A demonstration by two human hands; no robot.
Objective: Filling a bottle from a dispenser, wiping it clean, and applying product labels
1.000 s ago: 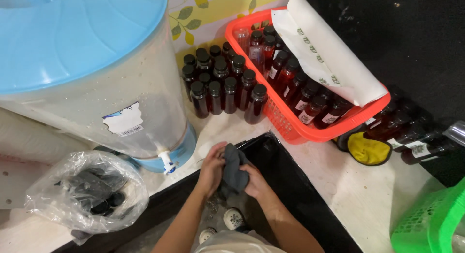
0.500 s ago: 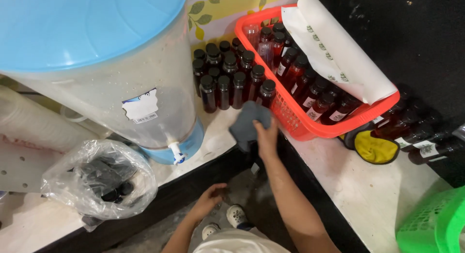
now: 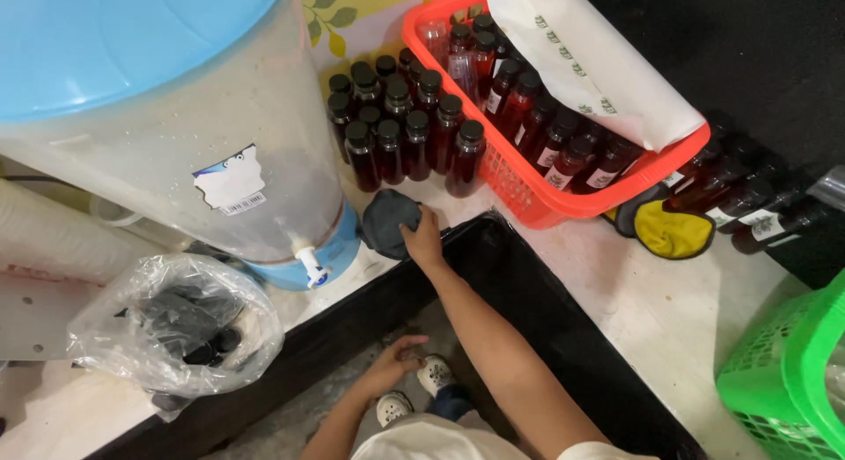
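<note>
My left hand (image 3: 398,365) is hanging low over the floor by my shoes (image 3: 414,391), fingers loosely curled, holding nothing as far as I can see.

My right hand (image 3: 424,238) is reaching up onto the white counter (image 3: 651,301), fingers closing lightly on the right edge of a dark grey cloth (image 3: 388,220). Thumb is hidden under the hand, so I can't tell how firm the pinch is. The cloth is lying bunched on the counter edge, just beside the blue base of the big translucent dispenser (image 3: 167,134) and just in front of the loose cluster of dark red bottles with black caps (image 3: 400,125).

Handling read: the cloth is looking soft, limp and light, with no stiffness and nothing breakable. It's going to drape and drag, not slide as one piece. Best hold is a bunched fold near the middle, not the hem. Damp or dry I can't tell.

Worth minding: the bottles are standing close behind it, and a trailing corner could be catching the front row.

Further back, an orange basket (image 3: 528,196) is holding more bottles under a white paper roll (image 3: 590,64). Yellow-and-black pad (image 3: 673,233) is lying to its right, a green basket (image 3: 792,372) at far right, and a clear bag of dark caps (image 3: 176,332) at left.
</note>
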